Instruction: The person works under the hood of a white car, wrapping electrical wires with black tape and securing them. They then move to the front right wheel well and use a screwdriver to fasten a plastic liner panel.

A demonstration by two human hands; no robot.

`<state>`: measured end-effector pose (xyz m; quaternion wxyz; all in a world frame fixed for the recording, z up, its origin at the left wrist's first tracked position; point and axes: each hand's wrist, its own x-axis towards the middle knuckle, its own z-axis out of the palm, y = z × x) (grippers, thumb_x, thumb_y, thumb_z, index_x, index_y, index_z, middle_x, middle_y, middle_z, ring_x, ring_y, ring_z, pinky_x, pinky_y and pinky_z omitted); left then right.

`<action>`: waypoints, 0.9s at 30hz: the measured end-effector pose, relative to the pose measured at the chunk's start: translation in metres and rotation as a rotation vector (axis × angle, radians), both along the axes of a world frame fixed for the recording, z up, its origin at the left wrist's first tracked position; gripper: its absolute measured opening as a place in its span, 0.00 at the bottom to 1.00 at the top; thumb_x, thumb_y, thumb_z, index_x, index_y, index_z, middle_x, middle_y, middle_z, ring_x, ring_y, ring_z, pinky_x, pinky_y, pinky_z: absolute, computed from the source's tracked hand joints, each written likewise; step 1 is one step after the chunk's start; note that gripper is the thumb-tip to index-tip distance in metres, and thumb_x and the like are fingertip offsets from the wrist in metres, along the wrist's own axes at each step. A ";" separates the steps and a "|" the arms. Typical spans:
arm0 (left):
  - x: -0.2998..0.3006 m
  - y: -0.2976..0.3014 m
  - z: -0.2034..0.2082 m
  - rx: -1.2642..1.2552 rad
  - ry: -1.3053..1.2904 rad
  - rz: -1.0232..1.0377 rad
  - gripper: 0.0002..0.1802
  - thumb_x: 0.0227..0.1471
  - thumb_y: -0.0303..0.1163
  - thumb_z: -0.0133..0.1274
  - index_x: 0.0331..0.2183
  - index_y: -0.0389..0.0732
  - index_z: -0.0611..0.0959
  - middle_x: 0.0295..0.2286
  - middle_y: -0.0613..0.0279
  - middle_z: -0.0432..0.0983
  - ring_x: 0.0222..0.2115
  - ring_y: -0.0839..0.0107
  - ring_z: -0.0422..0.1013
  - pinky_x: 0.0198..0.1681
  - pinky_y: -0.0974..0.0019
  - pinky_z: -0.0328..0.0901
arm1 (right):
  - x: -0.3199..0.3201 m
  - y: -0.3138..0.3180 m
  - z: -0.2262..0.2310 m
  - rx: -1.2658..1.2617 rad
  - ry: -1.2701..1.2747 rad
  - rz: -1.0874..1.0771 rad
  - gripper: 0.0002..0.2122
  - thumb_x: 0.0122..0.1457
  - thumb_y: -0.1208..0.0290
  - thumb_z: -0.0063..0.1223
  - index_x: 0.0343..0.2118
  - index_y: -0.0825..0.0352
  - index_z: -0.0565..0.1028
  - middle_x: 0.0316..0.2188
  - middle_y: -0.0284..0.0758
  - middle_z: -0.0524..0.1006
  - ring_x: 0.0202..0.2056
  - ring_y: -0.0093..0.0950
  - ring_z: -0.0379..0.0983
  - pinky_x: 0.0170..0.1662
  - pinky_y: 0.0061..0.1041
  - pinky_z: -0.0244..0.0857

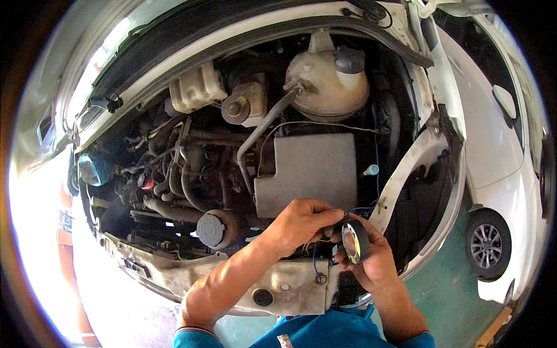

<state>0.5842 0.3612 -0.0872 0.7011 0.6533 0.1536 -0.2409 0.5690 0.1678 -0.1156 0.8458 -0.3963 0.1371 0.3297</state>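
Tape [355, 240], a black roll, sits upright in the right hand [371, 261], fingers curled round its rim, hole facing the camera. It hangs over the front right corner of the engine bay, just above the bumper beam [278, 284]. Left hand [299, 223] is immediately left of the roll, its fingertips pressed together at the roll's upper edge, pinching something too small to make out. Thin blue wires [315, 261] run below and behind both hands.

I see left hand [301, 223] pinching thin wires [355, 211]; right hand [374, 255] gripping black tape roll [355, 240] over open engine bay [232, 168].
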 end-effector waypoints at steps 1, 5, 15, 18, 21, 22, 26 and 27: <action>0.001 0.002 -0.002 -0.022 0.009 -0.006 0.15 0.59 0.39 0.58 0.34 0.35 0.84 0.21 0.67 0.73 0.18 0.82 0.63 0.18 0.77 0.53 | 0.000 0.000 -0.001 0.004 0.003 0.003 0.19 0.62 0.74 0.55 0.57 0.63 0.71 0.33 0.39 0.81 0.25 0.30 0.80 0.22 0.25 0.73; 0.001 0.003 0.000 -0.059 0.050 -0.016 0.15 0.58 0.39 0.58 0.30 0.36 0.83 0.19 0.69 0.71 0.17 0.82 0.62 0.17 0.77 0.52 | -0.001 0.000 -0.007 0.009 -0.009 -0.001 0.21 0.61 0.74 0.55 0.58 0.64 0.70 0.34 0.40 0.81 0.25 0.30 0.80 0.23 0.25 0.73; 0.000 0.001 -0.004 0.059 -0.011 0.022 0.14 0.56 0.37 0.61 0.28 0.34 0.84 0.17 0.70 0.70 0.16 0.82 0.60 0.18 0.76 0.52 | -0.005 0.002 -0.009 -0.033 -0.096 -0.009 0.23 0.63 0.73 0.54 0.60 0.70 0.65 0.39 0.43 0.80 0.27 0.30 0.79 0.26 0.24 0.72; -0.001 0.002 -0.005 0.061 -0.035 0.017 0.14 0.56 0.37 0.61 0.28 0.34 0.84 0.17 0.70 0.69 0.16 0.83 0.59 0.18 0.76 0.51 | -0.005 0.002 -0.007 -0.058 -0.118 0.011 0.23 0.64 0.74 0.52 0.61 0.70 0.64 0.40 0.43 0.80 0.28 0.30 0.78 0.29 0.23 0.71; -0.001 0.001 -0.002 0.022 -0.017 0.026 0.15 0.57 0.38 0.59 0.29 0.34 0.84 0.18 0.70 0.70 0.16 0.82 0.60 0.18 0.76 0.51 | -0.004 -0.001 -0.006 -0.052 -0.115 0.026 0.24 0.63 0.73 0.52 0.61 0.71 0.63 0.40 0.43 0.80 0.28 0.30 0.78 0.29 0.24 0.71; -0.002 0.001 -0.003 -0.004 0.005 0.031 0.15 0.58 0.38 0.59 0.29 0.34 0.83 0.18 0.69 0.70 0.16 0.82 0.60 0.18 0.76 0.51 | -0.004 -0.001 -0.005 -0.050 -0.108 0.028 0.24 0.63 0.73 0.52 0.61 0.71 0.63 0.40 0.43 0.80 0.28 0.30 0.78 0.29 0.24 0.71; -0.004 0.004 -0.007 -0.121 0.073 0.027 0.17 0.60 0.40 0.56 0.30 0.34 0.82 0.20 0.67 0.71 0.17 0.81 0.62 0.17 0.76 0.52 | -0.005 -0.003 -0.007 -0.039 -0.120 0.038 0.23 0.63 0.72 0.53 0.60 0.71 0.64 0.40 0.43 0.80 0.29 0.30 0.79 0.30 0.25 0.72; -0.003 0.004 -0.007 -0.130 0.101 0.028 0.17 0.60 0.40 0.56 0.30 0.34 0.82 0.20 0.66 0.72 0.17 0.81 0.62 0.17 0.75 0.52 | -0.005 -0.003 -0.006 -0.052 -0.121 0.035 0.23 0.63 0.72 0.53 0.60 0.71 0.64 0.40 0.43 0.80 0.28 0.30 0.79 0.29 0.25 0.72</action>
